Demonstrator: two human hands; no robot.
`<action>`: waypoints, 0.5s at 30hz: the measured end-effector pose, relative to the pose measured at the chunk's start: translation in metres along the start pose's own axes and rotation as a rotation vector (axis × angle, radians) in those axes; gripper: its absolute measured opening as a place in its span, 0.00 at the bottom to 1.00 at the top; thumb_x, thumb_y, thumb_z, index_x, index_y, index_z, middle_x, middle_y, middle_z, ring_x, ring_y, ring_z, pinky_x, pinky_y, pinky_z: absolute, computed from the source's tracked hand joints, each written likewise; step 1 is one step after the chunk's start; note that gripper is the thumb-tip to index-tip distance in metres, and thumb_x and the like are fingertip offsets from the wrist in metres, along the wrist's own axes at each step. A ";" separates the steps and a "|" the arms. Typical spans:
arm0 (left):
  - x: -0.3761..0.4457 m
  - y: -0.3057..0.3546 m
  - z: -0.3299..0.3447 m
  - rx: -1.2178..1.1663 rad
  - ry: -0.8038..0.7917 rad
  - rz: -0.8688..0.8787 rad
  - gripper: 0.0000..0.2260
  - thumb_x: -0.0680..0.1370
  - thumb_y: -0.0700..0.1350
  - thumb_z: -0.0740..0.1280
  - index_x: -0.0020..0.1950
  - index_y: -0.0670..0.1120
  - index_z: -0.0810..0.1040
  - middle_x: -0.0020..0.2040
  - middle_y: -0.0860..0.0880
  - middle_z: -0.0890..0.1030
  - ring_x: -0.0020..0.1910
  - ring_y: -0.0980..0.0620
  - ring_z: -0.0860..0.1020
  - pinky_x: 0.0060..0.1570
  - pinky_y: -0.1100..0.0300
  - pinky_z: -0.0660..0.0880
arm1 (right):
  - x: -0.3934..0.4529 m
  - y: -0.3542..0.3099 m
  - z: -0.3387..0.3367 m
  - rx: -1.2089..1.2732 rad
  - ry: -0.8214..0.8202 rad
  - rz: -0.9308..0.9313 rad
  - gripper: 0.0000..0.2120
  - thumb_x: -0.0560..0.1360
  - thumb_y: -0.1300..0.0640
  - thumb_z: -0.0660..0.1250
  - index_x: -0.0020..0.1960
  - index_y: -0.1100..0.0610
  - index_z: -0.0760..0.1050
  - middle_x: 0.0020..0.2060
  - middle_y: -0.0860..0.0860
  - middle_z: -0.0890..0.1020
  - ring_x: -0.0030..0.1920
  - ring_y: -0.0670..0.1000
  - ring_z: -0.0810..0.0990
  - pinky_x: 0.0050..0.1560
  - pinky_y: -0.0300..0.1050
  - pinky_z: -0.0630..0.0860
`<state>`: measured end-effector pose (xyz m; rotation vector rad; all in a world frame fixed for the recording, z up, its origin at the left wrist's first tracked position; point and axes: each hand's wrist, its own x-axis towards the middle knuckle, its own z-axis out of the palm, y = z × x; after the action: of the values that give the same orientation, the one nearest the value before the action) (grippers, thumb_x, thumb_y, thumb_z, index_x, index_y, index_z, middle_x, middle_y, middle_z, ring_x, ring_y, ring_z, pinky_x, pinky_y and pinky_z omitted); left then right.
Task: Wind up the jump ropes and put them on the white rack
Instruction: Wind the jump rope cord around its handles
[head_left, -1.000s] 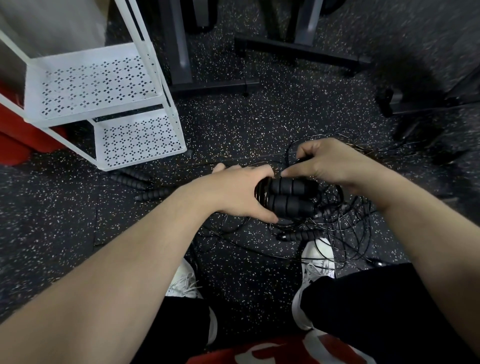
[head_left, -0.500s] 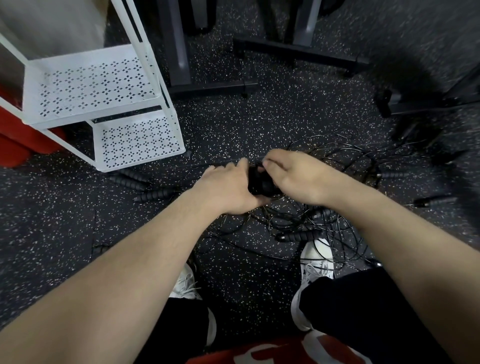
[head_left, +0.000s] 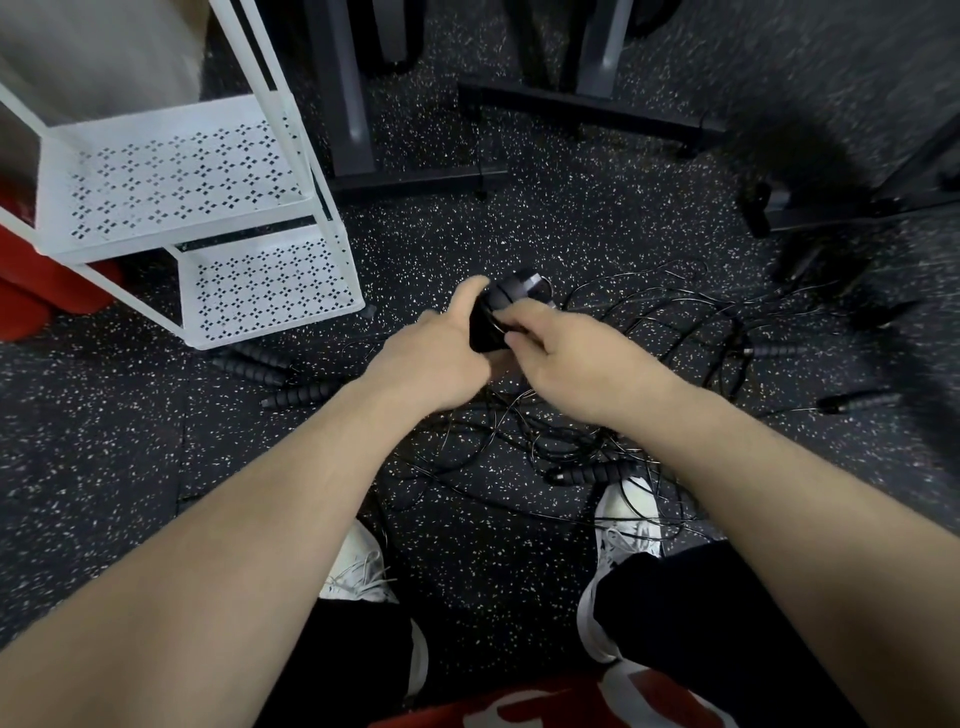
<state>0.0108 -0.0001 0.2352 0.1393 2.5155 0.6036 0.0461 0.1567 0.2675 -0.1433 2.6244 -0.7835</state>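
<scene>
Head view: right of the white rack (head_left: 197, 176), left hand (head_left: 436, 358) grips jump-rope handles (head_left: 498, 312); right hand (head_left: 566, 358) pinches their cord.

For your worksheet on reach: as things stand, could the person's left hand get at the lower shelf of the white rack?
Probably yes. The lower shelf lies just left of the left hand with only bare floor between, but that hand grips the jump rope handles, so it arrives loaded.
</scene>
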 end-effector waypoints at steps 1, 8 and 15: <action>0.001 -0.001 -0.001 -0.062 0.008 0.002 0.31 0.80 0.60 0.65 0.76 0.66 0.49 0.52 0.45 0.78 0.41 0.46 0.79 0.36 0.54 0.71 | 0.001 0.002 -0.002 0.039 0.011 0.011 0.17 0.85 0.52 0.57 0.73 0.45 0.70 0.36 0.45 0.75 0.30 0.44 0.70 0.29 0.38 0.64; 0.007 -0.005 -0.012 -0.546 0.035 -0.052 0.32 0.80 0.58 0.69 0.78 0.58 0.56 0.55 0.50 0.81 0.50 0.48 0.82 0.53 0.49 0.80 | 0.001 0.002 -0.008 0.356 0.126 0.054 0.14 0.85 0.46 0.57 0.69 0.48 0.67 0.33 0.51 0.77 0.25 0.45 0.69 0.25 0.38 0.66; 0.007 -0.007 -0.020 -0.871 -0.061 -0.144 0.32 0.75 0.55 0.75 0.75 0.58 0.63 0.59 0.48 0.81 0.56 0.48 0.81 0.57 0.48 0.78 | 0.001 0.016 -0.027 0.380 0.007 0.142 0.17 0.82 0.40 0.61 0.48 0.49 0.83 0.26 0.43 0.72 0.23 0.43 0.66 0.26 0.38 0.63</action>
<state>-0.0055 -0.0128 0.2435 -0.3342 1.9680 1.5208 0.0346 0.1832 0.2789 0.1503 2.4067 -1.2100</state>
